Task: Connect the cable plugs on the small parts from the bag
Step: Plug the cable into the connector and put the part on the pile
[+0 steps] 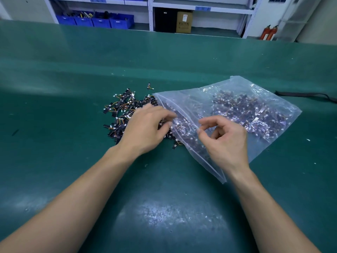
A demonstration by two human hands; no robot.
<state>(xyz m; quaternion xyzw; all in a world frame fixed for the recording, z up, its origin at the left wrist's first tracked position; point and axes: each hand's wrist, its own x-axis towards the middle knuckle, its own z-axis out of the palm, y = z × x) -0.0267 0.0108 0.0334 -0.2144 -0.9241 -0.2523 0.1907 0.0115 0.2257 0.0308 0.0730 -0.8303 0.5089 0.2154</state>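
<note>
From my head camera, I am looking down at a green table (pixel 164 189) with both forearms stretching out in front of me. A clear zip bag (pixel 269 105) is lying flat on the table to the right of centre, its mouth facing left toward my hands. Many small parts in the bag (pixel 242 108), dark strips with thin wires and white plugs, are showing through the plastic.

Just left of the bag's mouth, a loose pile of small parts (pixel 122 108) is sitting on the table, touching the bag's edge. One stray part (pixel 149 86) is lying apart, just beyond the pile.

My left hand (pixel 145 128) is hovering palm down over the near side of the pile, its fingertips reaching to the bag's mouth. They are blurring there, so I cannot tell whether they are gripping anything.

My right hand (pixel 226 141) is resting over the near part of the bag, with the fingers curling and the thumb and forefinger pinching the zip edge of the mouth. My two hands are near each other but not touching.

Farther right, a black strap (pixel 306 94) is lying on the table. Beyond the table, white shelving (pixel 150 15) is holding blue bins (pixel 102 21), a black case (pixel 165 20) and a cardboard box (pixel 184 22), and two red extinguishers (pixel 269 32) are standing to the right.
</note>
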